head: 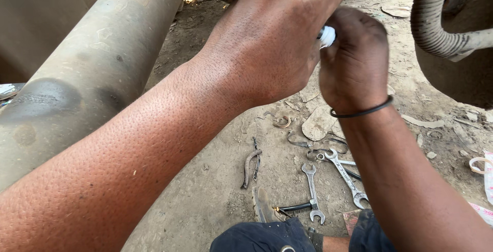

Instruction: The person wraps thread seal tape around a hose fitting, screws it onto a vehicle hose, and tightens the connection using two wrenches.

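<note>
White tube (327, 36) between both hands

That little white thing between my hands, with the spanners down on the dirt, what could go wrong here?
1. The white piece shows only as a small tip between the left hand and right hand; if it slips, it may drop into the dirt and get gritty or lost.
2. The spanners and bent hooks lie loose by the knees, so shifting could mean kneeling on one.
3. The big pipe runs close beside the left forearm and could be bumped.
</note>
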